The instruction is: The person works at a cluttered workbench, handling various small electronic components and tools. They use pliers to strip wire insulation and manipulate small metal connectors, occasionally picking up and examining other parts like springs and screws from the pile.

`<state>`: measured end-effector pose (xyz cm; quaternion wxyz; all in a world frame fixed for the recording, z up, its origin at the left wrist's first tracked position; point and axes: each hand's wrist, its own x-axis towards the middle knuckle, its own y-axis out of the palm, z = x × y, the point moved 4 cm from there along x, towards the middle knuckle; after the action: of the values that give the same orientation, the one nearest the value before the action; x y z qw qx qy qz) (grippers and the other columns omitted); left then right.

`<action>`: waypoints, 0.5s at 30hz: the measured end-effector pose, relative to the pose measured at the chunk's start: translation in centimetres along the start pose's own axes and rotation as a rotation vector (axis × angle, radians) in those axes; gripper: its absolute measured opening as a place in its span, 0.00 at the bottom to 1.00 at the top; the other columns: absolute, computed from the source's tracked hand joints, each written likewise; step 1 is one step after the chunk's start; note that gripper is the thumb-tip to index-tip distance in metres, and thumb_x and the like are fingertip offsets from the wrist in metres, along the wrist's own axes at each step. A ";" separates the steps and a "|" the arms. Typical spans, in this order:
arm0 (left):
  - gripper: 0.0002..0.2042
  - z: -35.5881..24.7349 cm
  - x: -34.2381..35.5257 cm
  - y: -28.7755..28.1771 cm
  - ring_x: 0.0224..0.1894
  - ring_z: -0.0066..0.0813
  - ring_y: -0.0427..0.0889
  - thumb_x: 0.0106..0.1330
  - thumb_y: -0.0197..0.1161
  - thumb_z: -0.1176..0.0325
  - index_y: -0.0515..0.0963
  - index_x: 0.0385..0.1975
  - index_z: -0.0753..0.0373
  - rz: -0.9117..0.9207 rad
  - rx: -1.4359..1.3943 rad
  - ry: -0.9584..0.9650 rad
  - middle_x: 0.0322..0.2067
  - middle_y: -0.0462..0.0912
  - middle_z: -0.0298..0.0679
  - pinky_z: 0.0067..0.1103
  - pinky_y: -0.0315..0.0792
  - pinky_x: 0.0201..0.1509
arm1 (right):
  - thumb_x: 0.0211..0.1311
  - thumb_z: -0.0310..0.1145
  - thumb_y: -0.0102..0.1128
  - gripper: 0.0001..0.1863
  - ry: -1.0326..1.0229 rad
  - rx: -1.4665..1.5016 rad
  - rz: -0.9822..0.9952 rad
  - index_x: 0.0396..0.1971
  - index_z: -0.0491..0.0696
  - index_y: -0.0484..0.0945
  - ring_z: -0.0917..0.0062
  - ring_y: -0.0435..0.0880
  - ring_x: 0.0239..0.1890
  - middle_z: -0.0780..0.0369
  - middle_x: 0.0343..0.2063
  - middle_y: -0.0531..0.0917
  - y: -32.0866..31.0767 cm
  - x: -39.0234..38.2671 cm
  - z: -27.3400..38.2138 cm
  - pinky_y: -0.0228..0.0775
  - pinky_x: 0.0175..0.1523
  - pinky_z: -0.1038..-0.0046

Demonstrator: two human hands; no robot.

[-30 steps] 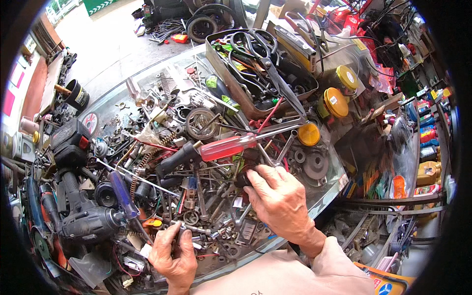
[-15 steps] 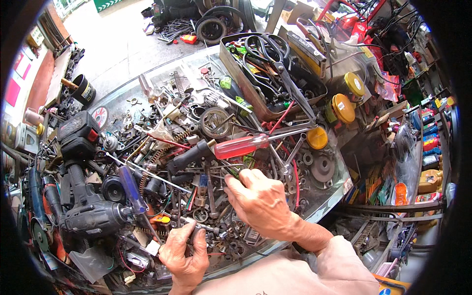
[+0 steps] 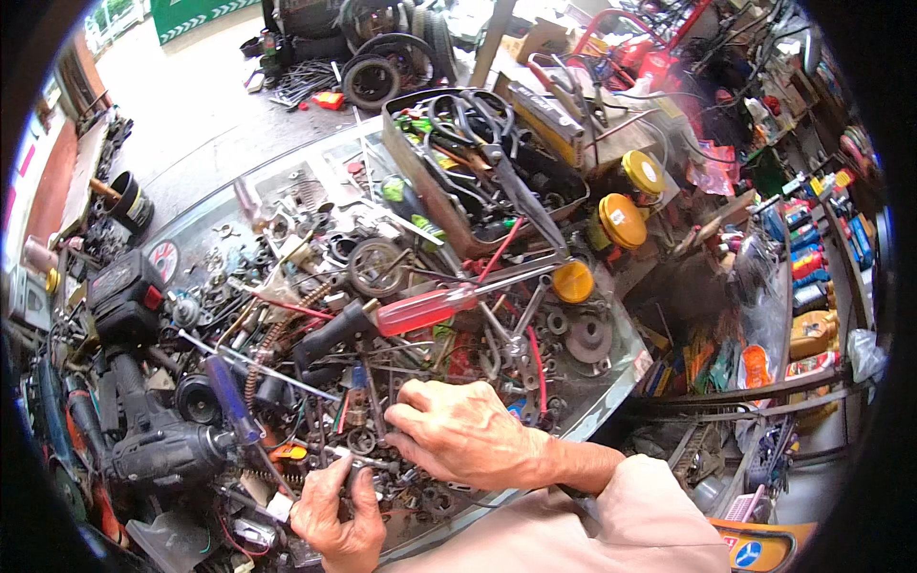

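My left hand (image 3: 339, 516) is at the near edge of a heap of small metal parts, its thumb and forefinger closed round a small dark piece that I cannot make out. My right hand (image 3: 458, 435) is just to its right and higher, fingers curled down into the parts beside a small metal ring (image 3: 361, 440); what they hold, if anything, is hidden. Above the hands lie a red-handled screwdriver (image 3: 425, 310) and a black-handled tool (image 3: 332, 334). A blue-handled screwdriver (image 3: 231, 398) lies left of them, near a black cordless power tool (image 3: 162, 444).
The cluttered glass top (image 3: 611, 382) holds a metal bin of tools (image 3: 406, 172), yellow-lidded jars (image 3: 623, 222) and a metal disc (image 3: 589, 339). A black bucket (image 3: 131, 208) and tyres (image 3: 371, 81) stand beyond. Shelves of bottles (image 3: 810, 277) are on the right.
My right hand has moved down and leftward from among the wrenches toward my left hand, with its fingers now curled lower in the heap. My left hand has stayed nearly in place; the view has shifted slightly.
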<state>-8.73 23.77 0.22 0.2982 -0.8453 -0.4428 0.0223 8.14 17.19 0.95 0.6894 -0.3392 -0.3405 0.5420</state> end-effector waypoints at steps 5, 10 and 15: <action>0.12 -0.1 0.2 0.6 0.29 0.32 0.80 0.63 0.68 0.81 0.82 0.46 0.68 -0.004 0.001 0.052 0.32 0.83 0.42 0.25 0.74 0.33 | 0.56 0.36 0.72 0.17 0.305 -0.321 -0.461 0.43 0.44 0.81 0.60 0.82 0.42 0.56 0.41 0.82 -4.1 -2.3 -1.7 0.77 0.47 0.62; 0.11 -0.6 0.3 1.0 0.27 0.32 0.79 0.63 0.68 0.81 0.82 0.45 0.69 0.022 0.013 0.104 0.30 0.82 0.42 0.24 0.73 0.30 | 0.61 0.51 0.66 0.45 0.360 -0.343 -0.358 0.66 0.33 0.63 0.51 0.71 0.59 0.42 0.57 0.72 -1.1 -2.7 -3.9 0.58 0.67 0.51; 0.10 -0.7 0.2 1.1 0.28 0.33 0.80 0.63 0.67 0.80 0.82 0.45 0.69 0.061 0.019 0.039 0.32 0.83 0.43 0.25 0.74 0.31 | 0.57 0.51 0.69 0.42 0.364 -0.340 -0.272 0.62 0.36 0.68 0.51 0.71 0.59 0.42 0.58 0.71 -0.7 -2.6 -2.5 0.58 0.66 0.51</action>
<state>-7.55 23.14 0.26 0.3142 -0.8558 -0.4105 0.0192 10.09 14.25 -0.10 0.7387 -0.4929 -0.3396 0.3101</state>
